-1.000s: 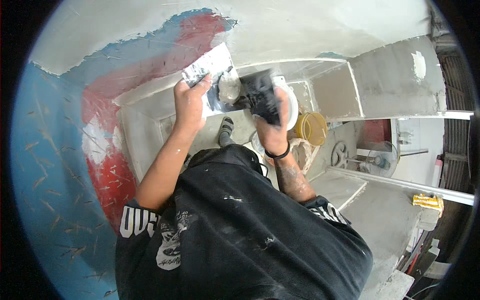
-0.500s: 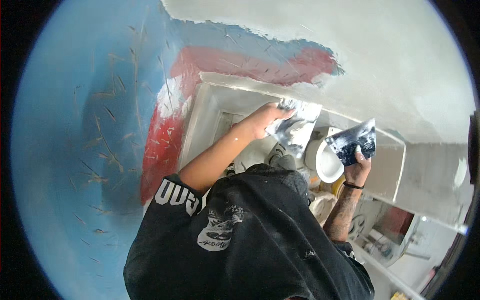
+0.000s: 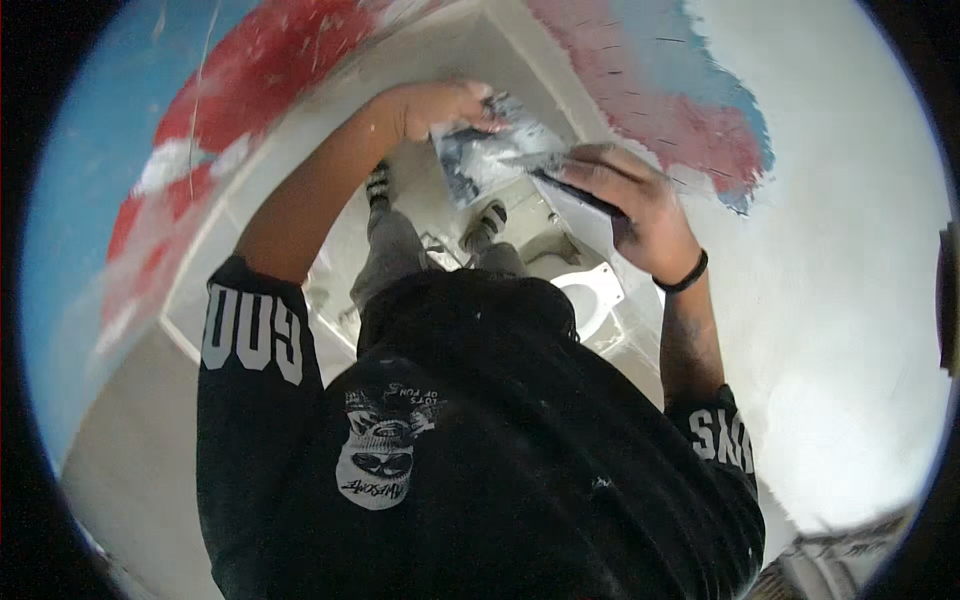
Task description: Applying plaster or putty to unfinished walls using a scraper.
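Observation:
My left hand is closed on the edge of a flat metal plate, a wide spreader smeared with white and grey. A lump of white putty lies on its face. My right hand grips a second flat spreader, its dark blade seen almost edge-on. That blade's far edge reaches over the putty on the left plate; whether it touches the plate I cannot tell. White putty coats the right fingers.
Ahead, blue and red paint borders a whitish plastered wall. A pale raised edging surrounds the recess below my hands. A white toilet bowl stands down to the right, beside my sandalled feet.
The two spreaders, apart before, have come together, the right one now over the left plate. My view has swung right, so the blue wall fills less of it.

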Tool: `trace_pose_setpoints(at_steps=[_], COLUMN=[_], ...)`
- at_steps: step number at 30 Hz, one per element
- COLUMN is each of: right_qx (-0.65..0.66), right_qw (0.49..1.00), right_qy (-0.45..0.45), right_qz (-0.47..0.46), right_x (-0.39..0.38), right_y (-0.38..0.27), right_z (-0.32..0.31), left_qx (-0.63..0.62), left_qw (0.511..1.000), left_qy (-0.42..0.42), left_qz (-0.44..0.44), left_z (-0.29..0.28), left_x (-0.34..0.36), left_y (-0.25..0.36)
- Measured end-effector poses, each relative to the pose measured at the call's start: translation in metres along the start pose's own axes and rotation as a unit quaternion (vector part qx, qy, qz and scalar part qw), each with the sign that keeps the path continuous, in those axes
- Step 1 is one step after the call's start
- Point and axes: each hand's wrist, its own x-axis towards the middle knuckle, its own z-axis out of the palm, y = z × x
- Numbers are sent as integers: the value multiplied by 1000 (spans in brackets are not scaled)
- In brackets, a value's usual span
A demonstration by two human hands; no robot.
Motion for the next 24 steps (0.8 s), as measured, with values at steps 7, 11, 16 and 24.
trace_pose_setpoints(at_steps=[7, 11, 16, 24], right_qx=[-69, -60, -19, 142], right_qw=[992, 986, 963, 914], right_qy=[-81, -144, -258, -379], right_qz=[-75, -53, -68, 7], right_x=[50, 88, 137, 174], right_y=[-15, -29, -8, 35], right_z=[42, 59, 94, 130], left_qx=[-62, -32, 184, -30], left_qw=[997, 996, 970, 986], left_qy=[-46, -26, -136, -149], left_qz=[-19, -82, -79, -68], left_z=[-19, -43, -99, -126], left_x=[-54, -48, -10, -42], left_y=[-5, -19, -76, -156])
